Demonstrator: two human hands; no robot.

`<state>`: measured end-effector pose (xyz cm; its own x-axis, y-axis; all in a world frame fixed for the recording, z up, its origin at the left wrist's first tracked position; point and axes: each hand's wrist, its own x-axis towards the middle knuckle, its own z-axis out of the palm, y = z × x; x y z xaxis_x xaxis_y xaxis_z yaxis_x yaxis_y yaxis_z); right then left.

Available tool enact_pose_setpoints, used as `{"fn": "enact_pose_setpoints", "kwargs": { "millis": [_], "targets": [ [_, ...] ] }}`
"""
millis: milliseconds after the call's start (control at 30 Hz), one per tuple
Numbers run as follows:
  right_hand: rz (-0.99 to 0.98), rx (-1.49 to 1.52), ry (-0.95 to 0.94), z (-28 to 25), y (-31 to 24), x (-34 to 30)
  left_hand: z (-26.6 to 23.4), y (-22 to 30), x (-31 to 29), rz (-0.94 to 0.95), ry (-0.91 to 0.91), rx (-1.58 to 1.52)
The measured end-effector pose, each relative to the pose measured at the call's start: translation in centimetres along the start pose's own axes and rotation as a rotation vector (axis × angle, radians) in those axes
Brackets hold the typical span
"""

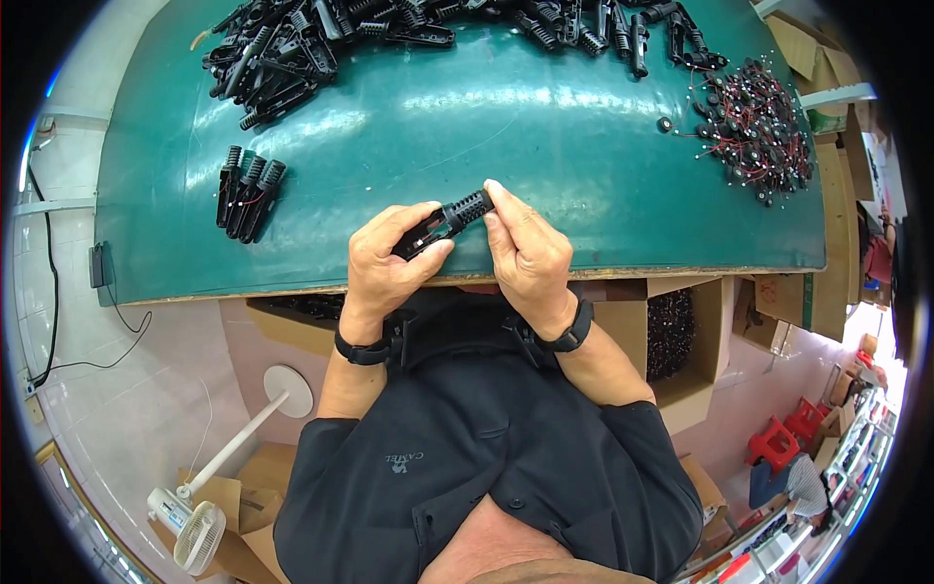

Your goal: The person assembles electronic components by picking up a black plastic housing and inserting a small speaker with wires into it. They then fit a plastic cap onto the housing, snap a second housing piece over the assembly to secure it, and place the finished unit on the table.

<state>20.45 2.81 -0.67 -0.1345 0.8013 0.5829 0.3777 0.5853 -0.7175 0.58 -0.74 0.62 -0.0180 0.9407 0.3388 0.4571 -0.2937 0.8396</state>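
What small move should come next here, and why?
Perhaps press on the ribbed end of the black housing with the right hand while the left hand steadies it: the right already touches that end, and the left grips the other. Whether anything there is loose cannot be seen.
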Motion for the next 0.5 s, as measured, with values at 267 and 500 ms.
{"fn": "enact_pose_setpoints", "kwargs": {
  "millis": [267, 500],
  "targets": [
    [-0.030, -0.094, -0.088, 0.7, -1.0, -0.7, -0.2, -0.2, -0.3, 0.000, 0.022, 0.003],
    [0.151, 0.090, -0.146, 0.8, -2.1, -1.2, -0.4, -0.3, -0.3, -0.005, 0.017, -0.039]
  ]
}}
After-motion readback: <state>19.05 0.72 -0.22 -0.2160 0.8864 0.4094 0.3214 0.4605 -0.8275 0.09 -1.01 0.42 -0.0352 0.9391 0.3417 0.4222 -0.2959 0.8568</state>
